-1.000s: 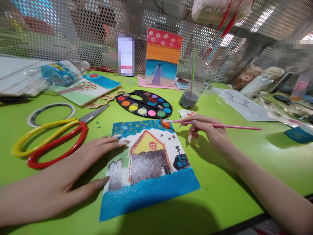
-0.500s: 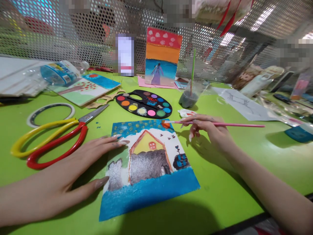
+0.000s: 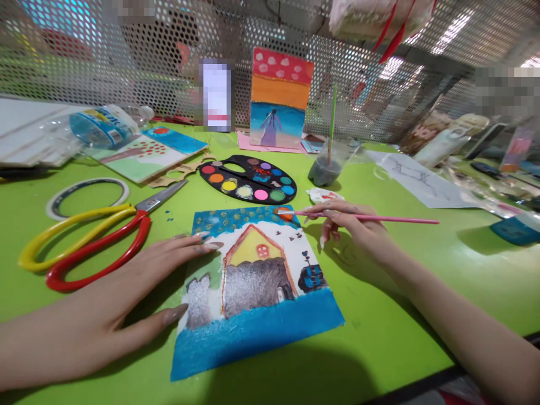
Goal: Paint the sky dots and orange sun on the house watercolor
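Note:
A painting [image 3: 261, 281] of a house with a yellow gable, blue sky and a blue band lies on the green table. My left hand [image 3: 156, 275] rests with fingers stretched out, their tips on the painting's left edge. Pinched in my right hand [image 3: 350, 225] is a pink paintbrush [image 3: 396, 220], its bristles at the orange-red spot in the painting's upper right corner. Beyond the painting sits a black paint palette [image 3: 248, 179] with several coloured wells. A white paint-smeared piece [image 3: 323, 195] lies just behind my right hand.
Large scissors [image 3: 141, 216] with yellow and red handles and a tape roll [image 3: 53, 205] lie at left. A cut plastic cup of dark water [image 3: 324, 170] holds a green stick. Behind stand a sunset painting [image 3: 280, 90] and a phone [image 3: 217, 93]; a plastic bottle [image 3: 103, 125] lies back left.
My right hand and the paintbrush have shifted slightly left, bringing the bristles across the orange-red spot. My left hand and the painting stay put.

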The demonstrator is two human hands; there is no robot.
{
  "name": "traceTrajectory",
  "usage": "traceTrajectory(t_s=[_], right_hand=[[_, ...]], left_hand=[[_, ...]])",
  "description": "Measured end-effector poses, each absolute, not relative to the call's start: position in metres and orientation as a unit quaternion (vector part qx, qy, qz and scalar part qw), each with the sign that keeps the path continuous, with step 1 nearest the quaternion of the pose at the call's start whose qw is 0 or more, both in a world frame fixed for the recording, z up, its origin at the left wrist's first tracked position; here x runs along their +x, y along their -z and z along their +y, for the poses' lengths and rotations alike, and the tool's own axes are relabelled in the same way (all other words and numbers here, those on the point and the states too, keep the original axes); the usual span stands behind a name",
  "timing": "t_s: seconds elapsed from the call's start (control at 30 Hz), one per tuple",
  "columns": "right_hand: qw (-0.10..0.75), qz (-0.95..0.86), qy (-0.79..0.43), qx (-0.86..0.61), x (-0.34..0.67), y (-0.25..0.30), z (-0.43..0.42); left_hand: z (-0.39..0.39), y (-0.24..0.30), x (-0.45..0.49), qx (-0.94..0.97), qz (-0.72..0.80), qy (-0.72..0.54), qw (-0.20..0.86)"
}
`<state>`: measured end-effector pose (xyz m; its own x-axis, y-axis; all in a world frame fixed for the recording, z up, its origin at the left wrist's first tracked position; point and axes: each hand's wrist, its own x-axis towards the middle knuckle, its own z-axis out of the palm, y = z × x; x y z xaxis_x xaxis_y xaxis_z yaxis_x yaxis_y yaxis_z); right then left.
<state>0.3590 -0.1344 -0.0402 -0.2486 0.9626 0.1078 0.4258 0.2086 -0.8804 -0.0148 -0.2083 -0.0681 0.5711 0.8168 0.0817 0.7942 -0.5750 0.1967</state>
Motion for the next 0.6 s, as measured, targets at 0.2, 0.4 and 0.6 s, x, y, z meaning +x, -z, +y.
traceTrajectory(t_s=[0.2, 0.4, 0.6], right_hand=[[0.368, -0.697, -0.379, -0.485, 0.366, 0.035, -0.133], [0.414, -0.684, -0.385, -0.462, 0.372, 0.03, -0.132], [0.39, -0.685, -0.401, -0.466, 0.365, 0.035, -0.134]], left_hand=[[-0.208, 0.068, -0.014, 0.885, 0.453, -0.089, 0.063], [-0.208, 0.066, -0.014, 0.889, 0.446, -0.089, 0.062], [-0.209, 0.068, -0.016, 0.889, 0.449, -0.075, 0.052]])
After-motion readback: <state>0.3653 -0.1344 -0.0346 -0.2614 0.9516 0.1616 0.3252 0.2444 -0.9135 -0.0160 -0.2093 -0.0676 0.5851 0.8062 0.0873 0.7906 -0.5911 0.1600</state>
